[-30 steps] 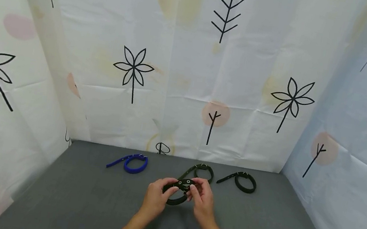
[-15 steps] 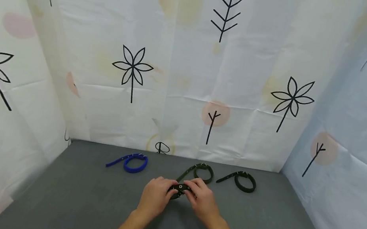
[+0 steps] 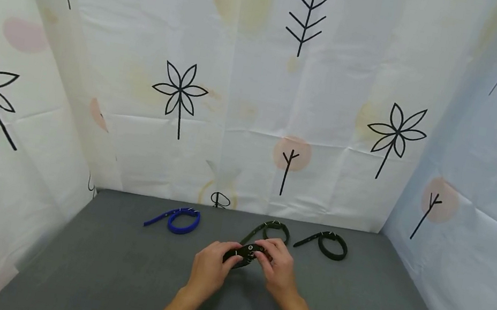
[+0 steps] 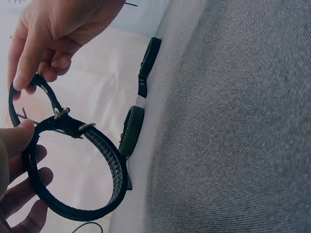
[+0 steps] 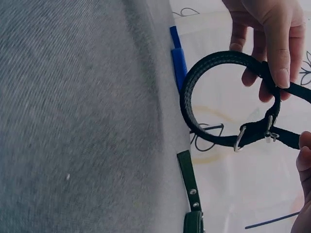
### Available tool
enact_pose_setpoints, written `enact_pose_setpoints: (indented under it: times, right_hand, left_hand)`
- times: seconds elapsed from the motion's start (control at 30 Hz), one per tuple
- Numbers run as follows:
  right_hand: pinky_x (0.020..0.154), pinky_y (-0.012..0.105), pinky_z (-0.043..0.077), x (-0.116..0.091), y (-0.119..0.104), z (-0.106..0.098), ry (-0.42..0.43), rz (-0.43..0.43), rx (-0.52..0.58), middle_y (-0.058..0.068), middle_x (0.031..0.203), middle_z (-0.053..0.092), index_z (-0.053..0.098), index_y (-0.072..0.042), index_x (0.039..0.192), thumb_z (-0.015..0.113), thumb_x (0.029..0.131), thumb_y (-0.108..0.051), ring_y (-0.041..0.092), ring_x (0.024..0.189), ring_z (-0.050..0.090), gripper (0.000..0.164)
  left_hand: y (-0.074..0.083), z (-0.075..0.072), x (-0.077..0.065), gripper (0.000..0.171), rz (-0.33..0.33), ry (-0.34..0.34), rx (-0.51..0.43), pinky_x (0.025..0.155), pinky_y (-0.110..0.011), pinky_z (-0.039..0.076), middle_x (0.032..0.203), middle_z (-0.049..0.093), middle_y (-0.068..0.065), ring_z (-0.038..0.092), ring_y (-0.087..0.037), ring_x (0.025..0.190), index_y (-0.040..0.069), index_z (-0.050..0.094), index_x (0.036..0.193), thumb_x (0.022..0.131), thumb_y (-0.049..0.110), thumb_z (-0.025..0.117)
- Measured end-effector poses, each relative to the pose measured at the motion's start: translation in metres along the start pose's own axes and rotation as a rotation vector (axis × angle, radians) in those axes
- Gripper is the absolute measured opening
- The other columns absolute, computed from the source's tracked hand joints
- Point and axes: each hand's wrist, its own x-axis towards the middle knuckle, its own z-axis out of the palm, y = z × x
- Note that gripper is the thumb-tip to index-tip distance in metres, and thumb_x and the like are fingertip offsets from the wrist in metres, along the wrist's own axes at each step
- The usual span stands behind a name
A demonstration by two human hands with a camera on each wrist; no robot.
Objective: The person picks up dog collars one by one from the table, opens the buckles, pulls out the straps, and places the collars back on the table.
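A dark, nearly black pet collar [image 3: 243, 254] is held above the table, bent into a ring, between my two hands. My left hand [image 3: 208, 267] pinches the side of the ring between thumb and fingers. With thumb and fingertips, my right hand [image 3: 280, 275] grips the strap's free end. In the left wrist view that end arches away from the metal buckle [image 4: 61, 113], with eyelets along it. A metal ring [image 5: 239, 139] sits beside the buckle in the right wrist view. The strap passes through the buckle; whether the pin sits in a hole I cannot tell.
Along the back of the grey table [image 3: 114, 264] lie a blue collar [image 3: 182, 230], a green collar [image 3: 285, 232] and a dark collar [image 3: 332, 255], each coiled with its end pointing left. A patterned white cloth [image 3: 247, 165] encloses the back and sides.
The collar's ring, hanging in view below the hands a second ago, has tilted and now shows narrower. My right hand dipped inward, then drew back slightly right with the strap end. The other collars stayed put.
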Motion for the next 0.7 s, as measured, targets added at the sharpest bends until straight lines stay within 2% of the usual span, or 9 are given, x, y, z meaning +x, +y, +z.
enact_pose_setpoints:
  times: [0.17, 0.37, 0.57, 0.7]
  right_hand:
    - [0.057, 0.016, 0.047, 0.002, -0.004, 0.001, 0.068, 0.056, 0.067, 0.012, 0.093, 0.06, 0.069, 0.002, 0.101, 0.072, 0.072, 0.02, 0.015, 0.065, 0.059, 0.034]
    - [0.048, 0.019, 0.044, 0.014, -0.025, -0.004, 0.145, 0.106, 0.183, 0.022, 0.086, 0.056, 0.066, 0.012, 0.098, 0.064, 0.075, 0.027, 0.023, 0.053, 0.052, 0.028]
    - [0.047, 0.03, 0.047, 0.022, -0.041, -0.009, 0.171, 0.296, 0.254, 0.025, 0.086, 0.056, 0.065, 0.014, 0.101, 0.061, 0.083, 0.022, 0.033, 0.056, 0.055, 0.02]
    - [0.049, 0.032, 0.049, 0.023, -0.042, -0.009, 0.194, 0.411, 0.282, 0.025, 0.088, 0.057, 0.065, 0.014, 0.104, 0.061, 0.087, 0.016, 0.029, 0.058, 0.058, 0.017]
  left_hand:
    - [0.0, 0.0, 0.0, 0.021, -0.059, -0.002, -0.064, 0.055, -0.027, 0.041, 0.084, 0.067, 0.007, 0.056, -0.007, 0.066, 0.022, 0.075, 0.1, 0.08, 0.026, 0.08]
    - [-0.002, 0.001, -0.002, 0.021, -0.139, -0.048, -0.163, 0.064, -0.032, 0.049, 0.093, 0.071, 0.007, 0.065, -0.013, 0.085, 0.021, 0.074, 0.103, 0.083, 0.026, 0.078]
    - [-0.002, -0.001, -0.001, 0.017, -0.222, -0.104, -0.326, 0.062, -0.026, 0.049, 0.089, 0.07, 0.008, 0.064, -0.01, 0.08, 0.017, 0.074, 0.1, 0.085, 0.024, 0.077]
    - [-0.003, 0.0, 0.0, 0.015, -0.251, -0.143, -0.426, 0.065, -0.026, 0.049, 0.089, 0.069, 0.006, 0.062, -0.011, 0.081, 0.015, 0.073, 0.097, 0.084, 0.019, 0.078]
